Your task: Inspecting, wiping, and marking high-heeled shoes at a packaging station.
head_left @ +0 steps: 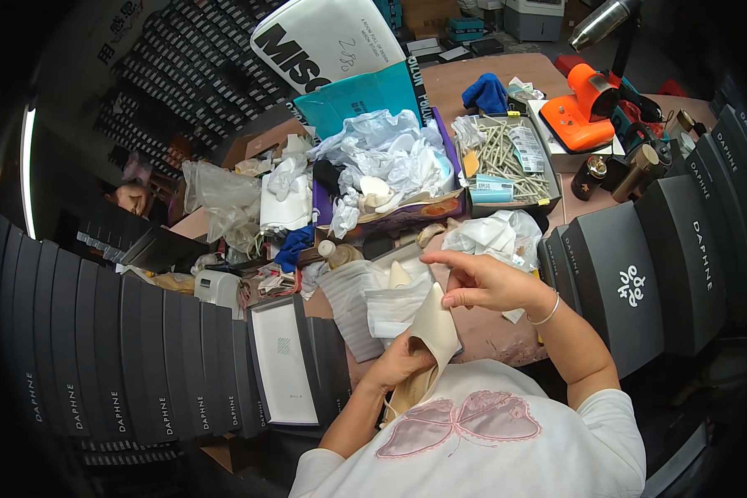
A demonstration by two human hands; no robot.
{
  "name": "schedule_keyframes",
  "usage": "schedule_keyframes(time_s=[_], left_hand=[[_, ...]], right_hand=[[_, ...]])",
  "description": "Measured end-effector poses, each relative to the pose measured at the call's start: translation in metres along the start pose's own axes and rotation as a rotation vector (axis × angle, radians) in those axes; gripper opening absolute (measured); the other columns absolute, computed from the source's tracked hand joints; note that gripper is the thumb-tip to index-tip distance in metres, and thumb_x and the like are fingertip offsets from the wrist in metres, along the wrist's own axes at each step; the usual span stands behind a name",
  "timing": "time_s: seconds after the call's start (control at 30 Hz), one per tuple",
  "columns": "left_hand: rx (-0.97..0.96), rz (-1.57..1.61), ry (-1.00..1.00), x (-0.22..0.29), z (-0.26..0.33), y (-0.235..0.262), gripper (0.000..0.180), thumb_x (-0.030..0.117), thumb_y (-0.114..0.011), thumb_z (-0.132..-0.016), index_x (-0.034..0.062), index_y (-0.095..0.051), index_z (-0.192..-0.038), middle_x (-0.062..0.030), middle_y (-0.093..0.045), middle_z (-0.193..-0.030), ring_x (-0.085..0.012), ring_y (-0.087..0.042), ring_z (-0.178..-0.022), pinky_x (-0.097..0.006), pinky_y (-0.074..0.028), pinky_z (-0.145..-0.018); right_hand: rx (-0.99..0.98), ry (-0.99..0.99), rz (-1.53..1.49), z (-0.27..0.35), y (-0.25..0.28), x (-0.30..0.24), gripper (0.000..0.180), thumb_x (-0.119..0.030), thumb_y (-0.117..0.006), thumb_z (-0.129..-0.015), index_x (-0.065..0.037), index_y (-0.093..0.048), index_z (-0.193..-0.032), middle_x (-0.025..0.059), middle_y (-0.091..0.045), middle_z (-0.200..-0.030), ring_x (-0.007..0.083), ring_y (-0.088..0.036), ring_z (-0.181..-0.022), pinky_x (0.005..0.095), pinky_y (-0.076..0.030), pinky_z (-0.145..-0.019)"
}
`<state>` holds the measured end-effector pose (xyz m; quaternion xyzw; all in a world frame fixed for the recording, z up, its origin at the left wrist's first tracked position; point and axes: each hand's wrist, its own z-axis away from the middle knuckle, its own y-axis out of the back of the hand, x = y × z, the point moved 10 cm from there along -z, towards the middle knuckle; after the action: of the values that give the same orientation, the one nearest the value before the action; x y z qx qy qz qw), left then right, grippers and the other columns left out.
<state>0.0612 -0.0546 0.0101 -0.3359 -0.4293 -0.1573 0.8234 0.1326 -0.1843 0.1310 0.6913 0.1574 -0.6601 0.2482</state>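
Note:
A cream pointed-toe shoe point(437, 322) is in my left hand point(397, 363), its toe pointing away from me. My left fingers are closed round its side near the opening. My right hand point(496, 284) hovers at the toe, index finger stretched out and thumb touching or very close to the shoe's edge. Just beyond lies a second cream shoe point(399, 274), mostly hidden by white foam wrapping point(393, 310), in what looks like an open shoe box. Another foam sheet point(349, 297) spreads to the left of it.
Dark shoe boxes stand in rows at left point(145, 357) and right point(610, 274). A purple box point(446, 145) overflows with crumpled tissue. Beside it are a tray of pale sticks point(506, 153), an orange device point(574, 116), and a spray bottle point(591, 177). An open box point(282, 357) leans at left.

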Motion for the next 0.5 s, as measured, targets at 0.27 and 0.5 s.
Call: schedule_keyframes(time_s=[0.27,0.5], left_hand=[[-0.086,0.218,-0.136,0.018,-0.002,0.022,0.054,0.021,-0.068,-0.083,0.0036,-0.043,-0.128,-0.0111,-0.063,-0.088,-0.0230,-0.065,-0.065,-0.034,-0.056,-0.053],[0.626,0.582,-0.358,0.002,0.042,0.122,0.038,0.009,-0.056,-0.091,0.0050,-0.042,-0.127,-0.0112,-0.056,-0.113,-0.0241,-0.057,-0.104,-0.039,-0.048,-0.091]], right_hand=[[-0.027,-0.140,-0.687,-0.018,-0.063,0.107,0.061,-0.006,-0.067,-0.081,-0.004,-0.042,-0.137,-0.0006,-0.058,-0.083,0.0061,-0.052,-0.062,0.0211,-0.044,-0.054],[0.206,-0.120,-0.280,0.034,-0.049,0.112,0.063,-0.023,-0.069,-0.086,-0.004,-0.039,-0.139,0.0136,-0.060,-0.105,0.0192,-0.059,-0.096,0.0294,-0.048,-0.084]])
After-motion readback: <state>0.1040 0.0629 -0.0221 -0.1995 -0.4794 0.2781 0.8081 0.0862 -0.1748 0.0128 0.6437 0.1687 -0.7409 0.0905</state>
